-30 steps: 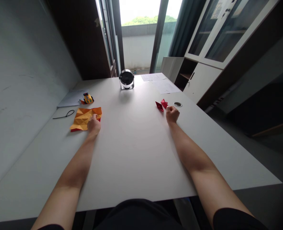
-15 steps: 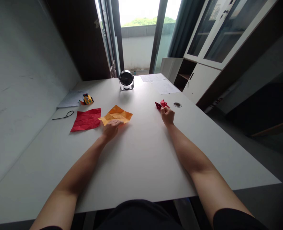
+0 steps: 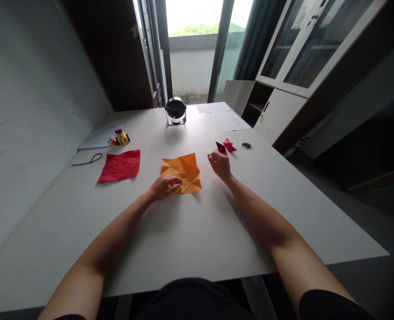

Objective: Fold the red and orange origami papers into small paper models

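Note:
A creased orange sheet of paper [image 3: 186,166] lies on the table in front of me. My left hand [image 3: 165,186] covers its near left corner, with the thumb and fingers closed about the edge. To the right of the sheet, my right hand [image 3: 220,165] hovers with loosely curled fingers slightly apart, holding nothing I can see. Just beyond it are two small folded red paper pieces: a dark red one [image 3: 221,148] partly behind the hand and a brighter one [image 3: 229,145]. A creased red sheet [image 3: 119,166] lies flat at the left.
A black cable tie [image 3: 88,161] and a yellow toy [image 3: 120,137] are at the left, near papers [image 3: 100,136] by the wall. A round black device on a metal stand [image 3: 176,111] is at the back. More papers [image 3: 230,120] and a cable hole [image 3: 246,146] are at the right.
The orange sheet has come right and nearer to me, turned and lying flatter, with my left hand following. My right hand has drawn left, away from the folded red pieces, which stay on the table.

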### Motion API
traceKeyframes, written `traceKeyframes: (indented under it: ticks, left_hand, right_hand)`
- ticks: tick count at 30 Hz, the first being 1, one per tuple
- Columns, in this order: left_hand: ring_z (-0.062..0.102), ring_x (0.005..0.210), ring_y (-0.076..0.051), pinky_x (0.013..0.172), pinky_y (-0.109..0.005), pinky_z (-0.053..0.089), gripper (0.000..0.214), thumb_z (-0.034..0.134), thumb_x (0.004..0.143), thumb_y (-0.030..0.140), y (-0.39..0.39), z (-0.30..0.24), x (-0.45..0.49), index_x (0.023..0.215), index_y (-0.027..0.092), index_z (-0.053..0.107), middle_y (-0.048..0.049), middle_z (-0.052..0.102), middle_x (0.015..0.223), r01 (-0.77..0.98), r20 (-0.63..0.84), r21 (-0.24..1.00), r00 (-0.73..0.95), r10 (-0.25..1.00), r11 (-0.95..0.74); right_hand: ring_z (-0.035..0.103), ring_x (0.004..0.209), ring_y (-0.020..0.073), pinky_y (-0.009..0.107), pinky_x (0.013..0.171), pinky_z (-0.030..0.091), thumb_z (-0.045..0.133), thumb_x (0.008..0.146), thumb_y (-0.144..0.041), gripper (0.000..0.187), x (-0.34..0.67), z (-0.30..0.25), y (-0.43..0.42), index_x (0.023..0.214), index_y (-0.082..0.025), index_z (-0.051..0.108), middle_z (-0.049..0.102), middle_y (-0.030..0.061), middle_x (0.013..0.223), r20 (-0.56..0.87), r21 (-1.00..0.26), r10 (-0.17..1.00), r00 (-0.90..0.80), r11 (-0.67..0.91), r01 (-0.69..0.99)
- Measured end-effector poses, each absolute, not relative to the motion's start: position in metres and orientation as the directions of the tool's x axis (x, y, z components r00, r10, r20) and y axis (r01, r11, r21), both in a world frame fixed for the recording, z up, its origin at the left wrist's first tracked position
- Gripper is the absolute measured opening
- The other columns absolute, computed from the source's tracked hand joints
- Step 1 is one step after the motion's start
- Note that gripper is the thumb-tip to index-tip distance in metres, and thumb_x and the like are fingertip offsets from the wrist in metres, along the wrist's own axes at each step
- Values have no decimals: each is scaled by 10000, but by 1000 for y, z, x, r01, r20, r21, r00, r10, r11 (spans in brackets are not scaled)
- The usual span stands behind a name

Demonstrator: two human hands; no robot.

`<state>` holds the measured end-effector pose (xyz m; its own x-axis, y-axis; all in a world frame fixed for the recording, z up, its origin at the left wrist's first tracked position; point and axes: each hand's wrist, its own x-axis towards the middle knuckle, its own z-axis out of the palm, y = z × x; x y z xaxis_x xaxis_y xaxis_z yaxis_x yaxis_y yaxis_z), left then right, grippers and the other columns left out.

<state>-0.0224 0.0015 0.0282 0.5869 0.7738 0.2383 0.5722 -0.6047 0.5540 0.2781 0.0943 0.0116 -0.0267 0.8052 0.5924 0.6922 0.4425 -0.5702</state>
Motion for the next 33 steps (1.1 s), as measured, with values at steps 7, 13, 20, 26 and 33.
traceKeyframes:
  ticks: [7, 13, 20, 26, 33]
  left_hand:
    - [511, 1310, -272, 1109, -477, 440, 316, 570, 913, 268, 9, 13, -21, 1215, 262, 662, -85, 603, 1355, 710, 337, 333, 525, 781, -621]
    - [278, 1499, -306, 1231, -519, 245, 608, 618, 890, 461, 14, -1, -27, 1449, 257, 494, -93, 363, 1599, 744, 181, 320, 560, 809, -586]
    - [200, 1533, -301, 1244, -503, 174, 753, 540, 911, 600, 16, -8, -30, 1557, 265, 344, -91, 266, 1647, 769, 107, 305, 558, 823, -562]
    - [231, 1526, -283, 1236, -488, 188, 706, 476, 954, 555, 21, -14, -32, 1572, 264, 299, -95, 290, 1638, 813, 126, 308, 479, 869, -494]
    - [350, 1460, -314, 1202, -503, 247, 775, 589, 895, 534, 27, -14, -38, 1553, 230, 315, -134, 409, 1565, 835, 194, 347, 382, 904, -427]
  right_hand:
    - [590, 807, 210, 317, 789, 460, 444, 986, -378, 304, 234, 23, 59, 832, -225, 656, 659, 63, 824, 561, -481, 760, -329, 622, 617]
    - [641, 986, 213, 329, 903, 493, 455, 1004, -367, 281, 215, 23, 47, 1015, -238, 704, 717, 68, 1040, 487, -509, 728, -482, 686, 521]
    - [395, 1432, 311, 502, 1168, 342, 673, 886, -447, 556, 219, -9, 61, 1391, -238, 576, 484, 118, 1513, 347, -372, 667, -659, 743, 557]
    - [335, 1474, 325, 522, 1204, 283, 639, 867, -603, 759, 226, -17, 64, 1512, -256, 437, 403, 122, 1573, 235, -340, 721, -652, 689, 640]
    - [431, 1401, 338, 502, 1140, 352, 668, 831, -629, 799, 225, -9, 61, 1503, -260, 443, 485, 126, 1513, 234, -324, 745, -624, 665, 673]
